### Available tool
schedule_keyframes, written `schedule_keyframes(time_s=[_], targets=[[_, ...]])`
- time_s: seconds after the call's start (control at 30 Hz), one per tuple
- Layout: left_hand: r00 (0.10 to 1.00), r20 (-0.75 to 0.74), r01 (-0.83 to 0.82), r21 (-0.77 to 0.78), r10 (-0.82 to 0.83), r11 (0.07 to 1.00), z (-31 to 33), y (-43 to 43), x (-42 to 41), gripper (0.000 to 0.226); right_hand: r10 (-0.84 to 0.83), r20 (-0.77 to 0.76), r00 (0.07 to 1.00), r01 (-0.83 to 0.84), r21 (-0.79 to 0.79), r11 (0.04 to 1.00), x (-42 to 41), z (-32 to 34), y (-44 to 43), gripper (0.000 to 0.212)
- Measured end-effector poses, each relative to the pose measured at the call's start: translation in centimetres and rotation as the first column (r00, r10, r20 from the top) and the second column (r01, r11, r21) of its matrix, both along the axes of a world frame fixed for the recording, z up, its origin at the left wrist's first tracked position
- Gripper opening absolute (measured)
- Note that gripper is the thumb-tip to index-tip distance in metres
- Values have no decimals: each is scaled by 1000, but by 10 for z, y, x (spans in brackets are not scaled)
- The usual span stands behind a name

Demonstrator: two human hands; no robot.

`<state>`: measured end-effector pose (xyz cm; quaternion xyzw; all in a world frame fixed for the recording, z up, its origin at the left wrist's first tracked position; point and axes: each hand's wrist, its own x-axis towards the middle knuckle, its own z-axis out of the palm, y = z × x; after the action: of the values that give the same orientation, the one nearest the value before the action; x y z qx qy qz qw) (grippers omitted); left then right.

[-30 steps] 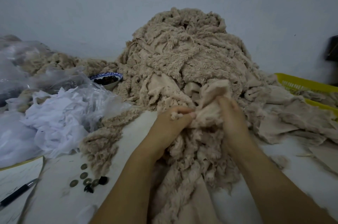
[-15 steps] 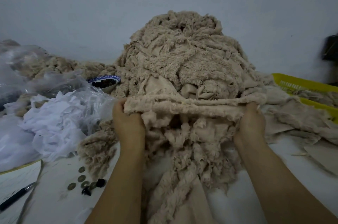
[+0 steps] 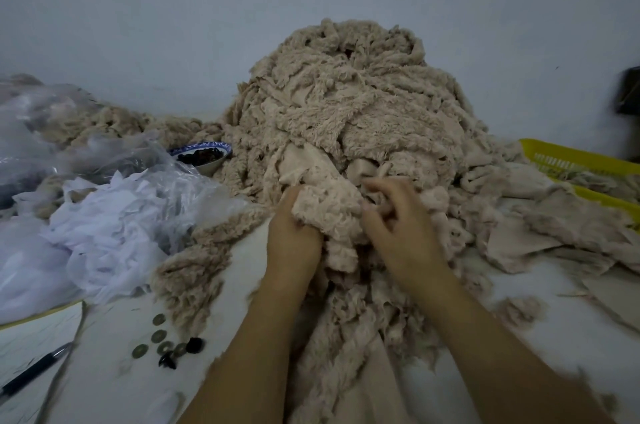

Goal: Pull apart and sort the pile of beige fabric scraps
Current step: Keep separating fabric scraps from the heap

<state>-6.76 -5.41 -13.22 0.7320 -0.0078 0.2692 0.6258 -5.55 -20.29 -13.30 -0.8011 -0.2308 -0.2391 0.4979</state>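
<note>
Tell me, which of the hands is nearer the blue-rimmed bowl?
The left. The left hand grips a fluffy scrap, with the bowl beyond it to its left; the right hand is on the scrap's other side, farther off.

Dim, flat, cool light tints the pale grey-blue painted wall (image 3: 138, 8) and the white bench (image 3: 114, 385) bluish. Shadows are soft, darkest in the folds of the mound of fuzzy beige fabric scraps (image 3: 346, 105). The right hand (image 3: 398, 216) is smeared by motion blur. Crumpled clear plastic bags (image 3: 52, 133) carry a faint sheen. Wide-angle distortion bows the edges, where detail softens.
</note>
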Motion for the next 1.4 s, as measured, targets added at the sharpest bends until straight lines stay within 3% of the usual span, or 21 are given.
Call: schedule_keyframes(time_s=[0.07,0.13,0.2,0.37,0.47,0.53,0.6,0.63,0.67,0.7,0.73,0.8,0.83,0.9,0.97,1.07,1.17,1.27,1.33,1.4], targets=[[998,18,59,-60,-58,996,1,-3,1,19,154,-183,971,-182,-149,972,2,-6,4,15],[998,28,52,-58,-51,997,-2,-1,6,27,151,-190,970,-188,-191,963,7,-11,4,2],[1000,17,-27,11,27,1000,-4,1,9,42,159,-156,975,-178,-122,976,7,-13,4,20],[983,18,-181,12,180,983,-6,7,11,37,-19,-121,992,33,116,993,8,-5,-2,45],[958,-109,-279,-151,264,948,-8,9,12,42,-122,-115,986,136,120,983,10,0,-6,49],[942,-237,-320,-414,238,852,-8,23,18,38,-183,-183,966,210,140,968,13,1,-12,49],[934,-318,-348,-696,165,628,-8,45,21,32,-294,-306,906,378,267,886,23,4,-28,44],[933,-322,-357,-784,160,508,-9,52,20,27,-337,-336,880,447,343,826,28,3,-38,44],[928,-321,-373,-801,189,468,-11,54,21,21,-351,-340,873,471,397,787,31,2,-44,45],[922,-323,-387,-749,214,538,-12,51,22,14,-340,-335,879,462,418,782,31,0,-45,48],[919,-317,-388,-621,234,681,-12,42,23,13,-303,-341,890,433,423,796,31,-2,-40,50],[953,-203,-268,-206,227,941,-12,17,20,21,-212,-376,902,367,410,835,28,-7,-25,49],[976,-114,-188,13,188,982,-10,7,17,27,-196,-379,904,348,387,854,26,-8,-20,49],[1000,21,-2,259,-4,966,-5,-8,8,39,-178,-368,912,320,370,872,24,-7,-17,55],[979,-15,196,332,-202,923,-6,-17,1,52,-125,-351,928,277,427,861,20,-5,-20,52],[941,-125,338,344,-315,876,-13,-24,1,66,-2,-319,948,162,475,865,12,-1,-16,48],[928,-142,371,239,-346,897,-13,-20,3,26,47,-302,952,87,414,906,6,2,-9,65],[946,-113,302,-46,-305,952,-9,-11,2,13,106,-269,957,-9,340,940,1,5,-13,53],[946,-103,260,-323,-307,910,-3,-3,1,13,101,-317,943,-66,120,991,3,2,-16,38],[936,-49,268,-543,-348,796,1,3,0,20,32,-330,943,-78,-128,989,7,-3,-15,21]])
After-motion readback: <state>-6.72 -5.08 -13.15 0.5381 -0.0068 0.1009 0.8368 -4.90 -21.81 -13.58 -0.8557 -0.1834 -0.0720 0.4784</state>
